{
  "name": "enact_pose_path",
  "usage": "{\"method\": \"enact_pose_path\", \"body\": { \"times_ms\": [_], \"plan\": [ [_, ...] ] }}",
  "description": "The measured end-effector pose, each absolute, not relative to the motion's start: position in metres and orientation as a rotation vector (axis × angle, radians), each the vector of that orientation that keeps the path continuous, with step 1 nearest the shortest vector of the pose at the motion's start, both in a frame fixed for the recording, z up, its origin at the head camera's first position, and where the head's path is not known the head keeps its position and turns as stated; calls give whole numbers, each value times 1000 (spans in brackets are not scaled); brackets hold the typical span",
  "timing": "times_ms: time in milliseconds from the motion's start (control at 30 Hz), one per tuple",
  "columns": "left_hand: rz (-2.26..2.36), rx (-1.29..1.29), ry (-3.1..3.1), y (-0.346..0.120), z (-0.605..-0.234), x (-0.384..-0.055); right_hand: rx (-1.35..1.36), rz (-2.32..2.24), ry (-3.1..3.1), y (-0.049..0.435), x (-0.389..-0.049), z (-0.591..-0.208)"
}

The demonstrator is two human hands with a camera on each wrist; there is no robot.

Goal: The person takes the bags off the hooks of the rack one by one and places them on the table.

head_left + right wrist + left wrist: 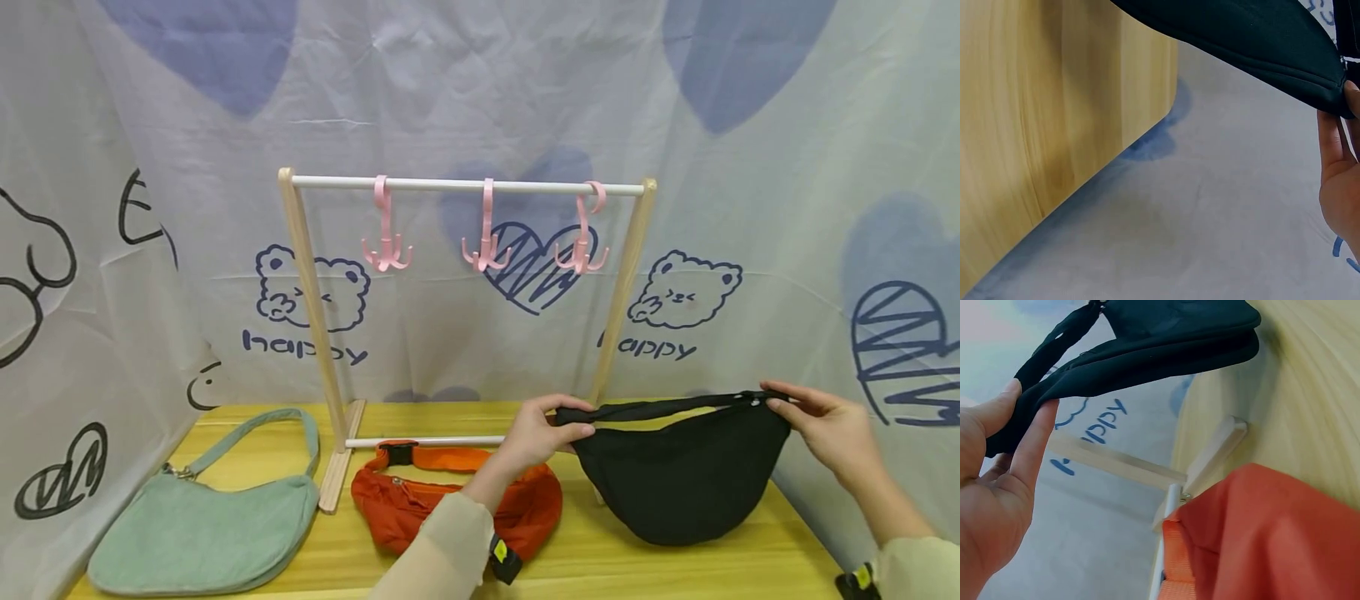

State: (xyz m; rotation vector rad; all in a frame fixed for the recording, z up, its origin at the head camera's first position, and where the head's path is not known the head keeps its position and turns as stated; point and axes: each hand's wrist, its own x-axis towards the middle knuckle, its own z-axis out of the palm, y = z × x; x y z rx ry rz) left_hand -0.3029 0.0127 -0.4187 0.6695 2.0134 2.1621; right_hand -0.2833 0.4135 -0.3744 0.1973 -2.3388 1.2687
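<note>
A black crescent-shaped shoulder bag (678, 483) is held up by its two upper corners, over the right part of the table. My left hand (542, 429) pinches its left end where the strap meets the body; the left wrist view shows thumb and fingers on the black fabric (1116, 365). At the other upper corner my right hand (828, 429) pinches the bag near the strap's metal fitting. Below my left forearm lies a red-orange waist bag (397, 504) with a black buckle, partly hidden by the sleeve. A pale green shoulder bag (206, 529) lies at the left.
Behind the bags stands a rack with wooden legs (315, 308) and a white top bar (435, 183). Pink hooks hang from it: a left one (386, 242), a middle one (486, 242) and a right one (582, 242). A printed cloth (465, 83) surrounds the wooden table (637, 575).
</note>
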Motion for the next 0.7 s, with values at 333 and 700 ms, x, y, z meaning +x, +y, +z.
{"method": "enact_pose_path", "body": {
  "times_ms": [333,700],
  "plan": [
    [2113,628,2090,27,-431,-315,89,878,-2501,423,-295,-383],
    [2049,657,2193,38,-449,-325,19,774,-2451,423,-309,-419]
  ]
}}
